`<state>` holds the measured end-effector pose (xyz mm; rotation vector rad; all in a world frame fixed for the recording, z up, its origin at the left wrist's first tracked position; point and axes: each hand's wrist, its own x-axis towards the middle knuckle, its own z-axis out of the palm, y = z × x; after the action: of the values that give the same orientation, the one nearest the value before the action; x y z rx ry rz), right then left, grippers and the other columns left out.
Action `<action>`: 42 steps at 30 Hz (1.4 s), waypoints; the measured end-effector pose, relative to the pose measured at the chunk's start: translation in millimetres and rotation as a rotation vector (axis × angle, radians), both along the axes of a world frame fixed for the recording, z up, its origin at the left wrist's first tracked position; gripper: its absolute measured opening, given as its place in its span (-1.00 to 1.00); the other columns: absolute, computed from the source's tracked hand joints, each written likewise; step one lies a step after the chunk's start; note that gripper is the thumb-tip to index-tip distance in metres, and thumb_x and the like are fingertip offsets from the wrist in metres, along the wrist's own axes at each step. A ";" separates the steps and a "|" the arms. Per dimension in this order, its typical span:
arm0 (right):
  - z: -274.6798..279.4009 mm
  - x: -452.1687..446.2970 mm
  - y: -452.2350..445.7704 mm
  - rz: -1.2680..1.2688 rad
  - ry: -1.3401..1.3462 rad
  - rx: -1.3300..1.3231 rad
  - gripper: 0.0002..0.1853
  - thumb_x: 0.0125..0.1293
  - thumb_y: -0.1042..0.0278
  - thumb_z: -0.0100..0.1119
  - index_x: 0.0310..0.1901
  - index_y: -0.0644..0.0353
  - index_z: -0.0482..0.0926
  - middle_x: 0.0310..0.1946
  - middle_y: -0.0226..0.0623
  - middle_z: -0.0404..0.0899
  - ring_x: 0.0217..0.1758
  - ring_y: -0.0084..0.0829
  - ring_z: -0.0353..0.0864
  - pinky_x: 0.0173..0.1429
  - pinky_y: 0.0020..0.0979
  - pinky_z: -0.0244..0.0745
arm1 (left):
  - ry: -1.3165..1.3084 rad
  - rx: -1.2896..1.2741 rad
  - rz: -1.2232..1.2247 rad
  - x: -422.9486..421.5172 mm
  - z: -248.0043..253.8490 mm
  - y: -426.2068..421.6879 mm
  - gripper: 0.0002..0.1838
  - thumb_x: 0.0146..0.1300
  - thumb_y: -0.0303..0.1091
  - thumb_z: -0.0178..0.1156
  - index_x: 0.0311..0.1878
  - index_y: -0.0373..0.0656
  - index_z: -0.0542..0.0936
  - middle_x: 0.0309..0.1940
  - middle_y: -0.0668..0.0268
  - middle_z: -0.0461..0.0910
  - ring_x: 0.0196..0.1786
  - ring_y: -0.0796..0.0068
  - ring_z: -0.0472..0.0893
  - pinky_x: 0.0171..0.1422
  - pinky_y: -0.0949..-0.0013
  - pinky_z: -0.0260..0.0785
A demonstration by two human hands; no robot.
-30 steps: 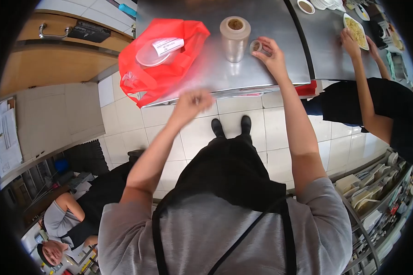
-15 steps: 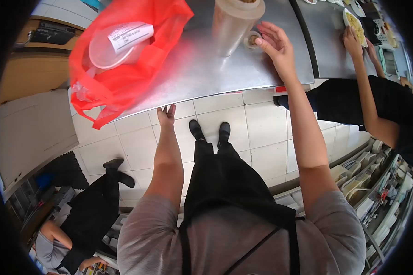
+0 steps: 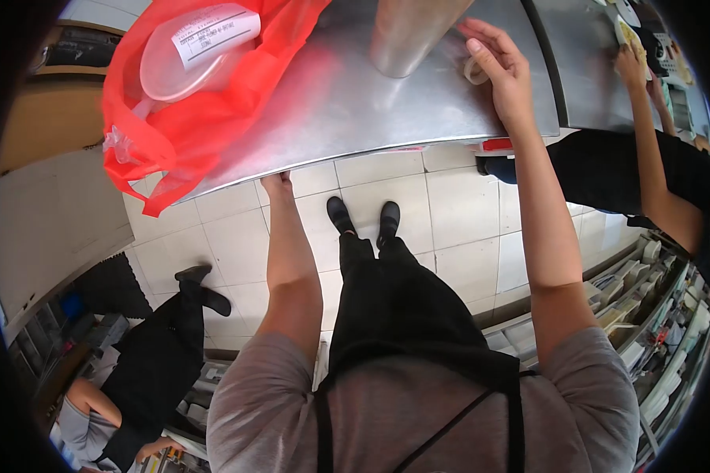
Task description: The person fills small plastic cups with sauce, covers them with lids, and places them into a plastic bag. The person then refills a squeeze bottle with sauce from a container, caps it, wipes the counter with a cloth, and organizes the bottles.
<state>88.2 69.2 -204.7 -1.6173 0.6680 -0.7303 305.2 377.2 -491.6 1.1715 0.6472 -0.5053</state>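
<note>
My right hand (image 3: 506,67) is over the steel counter (image 3: 347,102), fingers spread apart and slightly curved. Just beside its thumb is a small pale ring-shaped thing (image 3: 475,72), perhaps a tape roll; whether the thumb touches it I cannot tell. Left of that hand stands a tall tan, cloudy container (image 3: 410,35), its top out of frame. My left hand (image 3: 276,183) is at the counter's front edge, its fingers hidden beneath the edge. On the counter's left sits a red bag (image 3: 173,150), its mouth showing a clear plastic container (image 3: 173,75) with a printed label (image 3: 217,35).
A co-worker's hands (image 3: 631,67) hold a dish of yellowish food (image 3: 631,39) at the adjoining right-hand counter. Another person in a black apron (image 3: 154,386) is behind at lower left. Containers fill a rack (image 3: 615,307) at lower right. Tiled floor (image 3: 465,205) lies below.
The view has shifted slightly. The ring-shaped thing is farther right from the tall container, and my right thumb has moved off its top. My left fingertips have gone under the counter edge.
</note>
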 end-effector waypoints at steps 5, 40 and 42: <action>-1.7 1.6 -1.5 0.012 -0.003 -0.009 -0.63 0.25 0.31 0.03 0.05 0.30 0.40 -0.01 -0.18 0.48 0.10 -0.46 0.39 0.21 -0.46 0.16 | -0.159 -0.064 -0.136 -28.6 22.2 23.1 -0.59 0.20 -0.54 -0.09 0.15 -0.18 0.20 -0.02 0.15 0.38 -0.10 0.21 0.54 -0.14 0.26 0.59; -9.4 3.0 -9.8 -0.063 -0.141 -0.058 -0.55 0.37 0.09 -0.21 0.06 0.34 0.37 -0.04 -0.11 0.47 0.05 -0.44 0.43 0.17 -0.46 0.25 | 0.050 0.088 -0.506 -108.2 56.2 93.0 -0.51 0.12 -0.64 -0.08 0.18 -0.24 0.21 -0.07 0.04 0.44 -0.14 0.12 0.57 -0.17 0.22 0.58; -10.7 -0.6 -14.1 -0.100 -0.342 0.193 -0.46 0.38 0.00 -0.30 0.08 0.38 0.30 -0.04 -0.05 0.45 0.06 -0.38 0.42 0.17 -0.42 0.28 | 0.046 0.090 -0.654 -106.9 94.0 96.1 -0.53 0.12 -0.63 -0.07 0.15 -0.23 0.26 -0.09 0.05 0.46 -0.17 0.18 0.59 -0.20 0.25 0.59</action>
<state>87.6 55.1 -215.4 -1.2520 0.5534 -0.9591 198.3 473.3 -397.5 1.4578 0.3130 -1.0636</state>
